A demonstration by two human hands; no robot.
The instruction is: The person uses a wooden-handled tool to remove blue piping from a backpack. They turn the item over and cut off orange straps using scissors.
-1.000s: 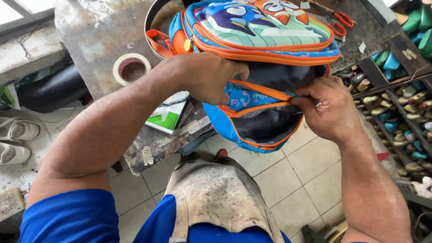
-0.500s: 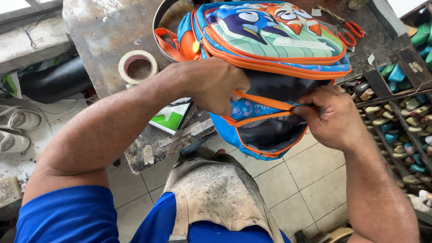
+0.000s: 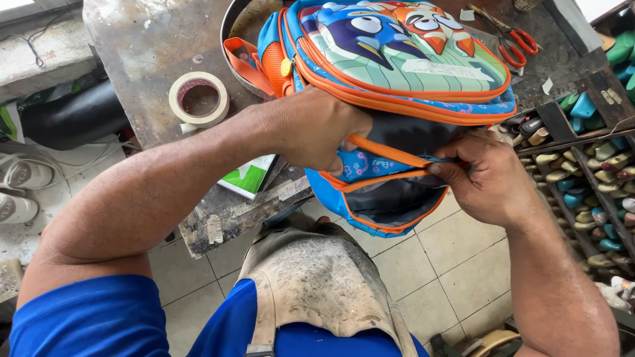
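Observation:
A blue and orange child's backpack [image 3: 397,59] with cartoon fish on its front lies on a worn workbench [image 3: 145,46], its lower pockets hanging open over the edge. My left hand [image 3: 311,129] grips the backpack's side by the orange zipper trim. My right hand [image 3: 483,175] pinches the orange zipper edge of the open dark pocket [image 3: 390,195] between thumb and fingers.
A roll of masking tape [image 3: 198,99] lies on the bench left of the bag. Red-handled scissors [image 3: 516,36] sit at the back right. Shelves of coloured shoe lasts [image 3: 589,192] stand on the right. White shoes [image 3: 23,185] lie on the floor at left.
The bag has shifted slightly up and right in view. My right hand has slid a little along the orange zipper edge; my left hand keeps its grip.

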